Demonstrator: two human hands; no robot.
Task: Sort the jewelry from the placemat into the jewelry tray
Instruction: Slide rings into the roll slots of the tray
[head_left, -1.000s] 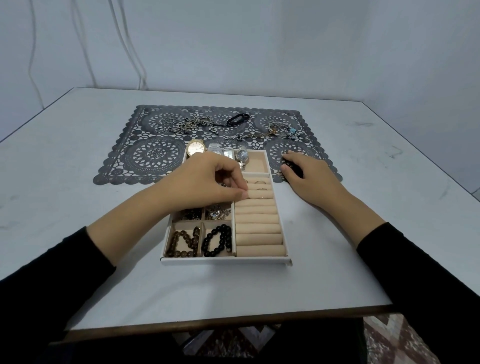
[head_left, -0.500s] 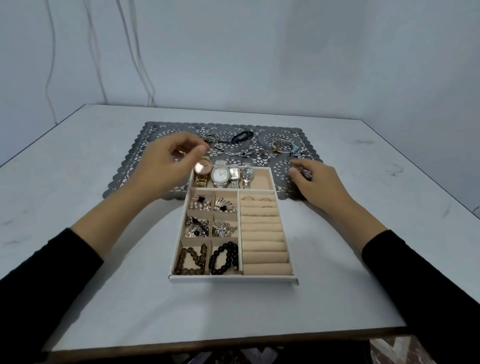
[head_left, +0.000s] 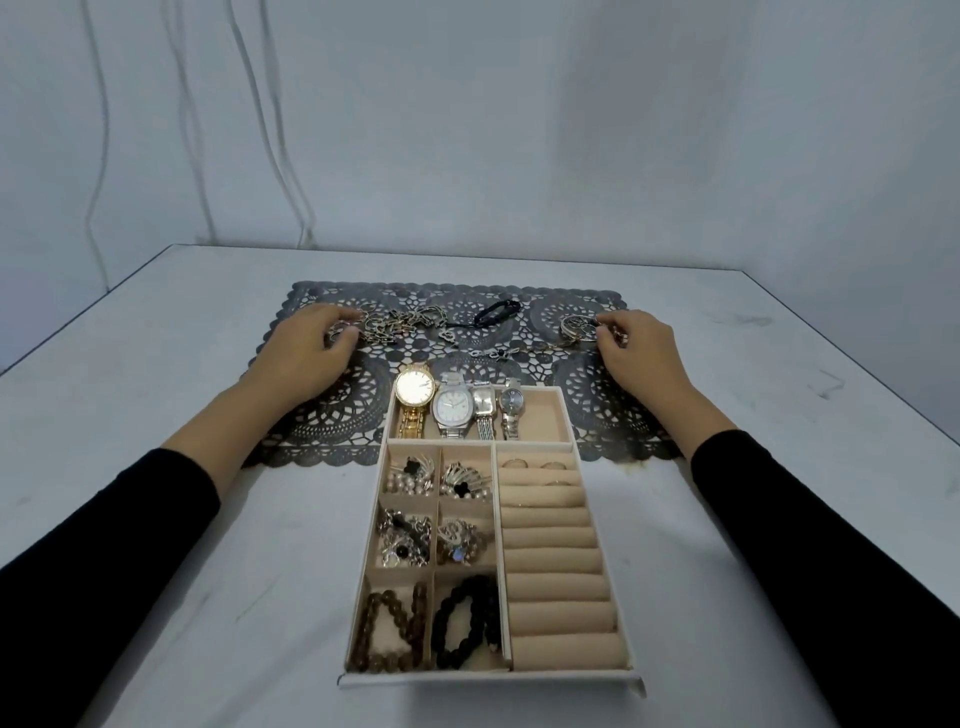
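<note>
Your jewelry tray near you is mostly filled, yet chains and bangles remain on the far placemat, where your left hand and right hand curl narrowly, grip unclear.

White table, placemat, jewelry tray

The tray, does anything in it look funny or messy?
Mostly tidy. The gold watch pokes over the tray's far rim onto the placemat, higher than the other three. Near the tray's right far corner the table shows a small yellowish stain.
</note>
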